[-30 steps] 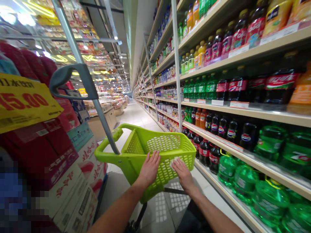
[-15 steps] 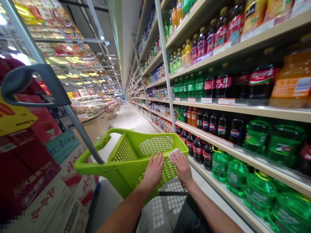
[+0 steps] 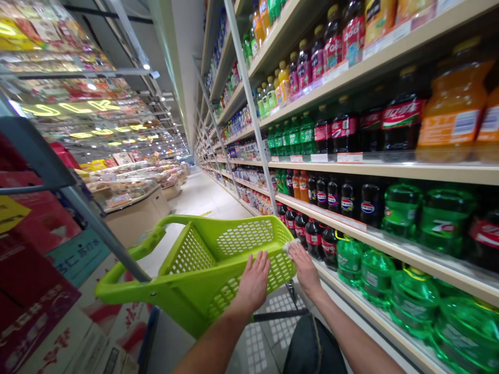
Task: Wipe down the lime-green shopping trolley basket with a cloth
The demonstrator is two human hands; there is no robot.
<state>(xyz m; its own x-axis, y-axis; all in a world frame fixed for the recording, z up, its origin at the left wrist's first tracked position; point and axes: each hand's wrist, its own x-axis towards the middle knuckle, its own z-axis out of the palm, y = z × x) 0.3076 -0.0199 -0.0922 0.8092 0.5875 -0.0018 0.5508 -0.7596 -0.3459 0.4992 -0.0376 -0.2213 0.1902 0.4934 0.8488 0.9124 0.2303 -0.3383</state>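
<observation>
A lime-green shopping cart basket [image 3: 187, 280] with perforated walls stands in the middle of the view. My left hand [image 3: 255, 280] lies on its near rim, fingers stretched out and holding nothing. At the basket's right end is my right hand [image 3: 306, 267], its fingers over a crumpled white cloth [image 3: 291, 245] against the corner of the rim. Part of the cloth is hidden under the fingers. The basket's inside, as far as it shows, has nothing in it.
Shelves [image 3: 374, 169] of soda bottles run along the right. Stacked cartons [image 3: 35, 270] stand at the left, near a grey metal handle frame [image 3: 101, 234]. Behind the cart, a tiled aisle [image 3: 202, 195] leads past display counters [image 3: 132, 213]. My knee [image 3: 314, 348] is below.
My right hand has moved with the cloth to the right, onto the basket's corner. My left hand is slightly further right along the rim. The view has shifted a little.
</observation>
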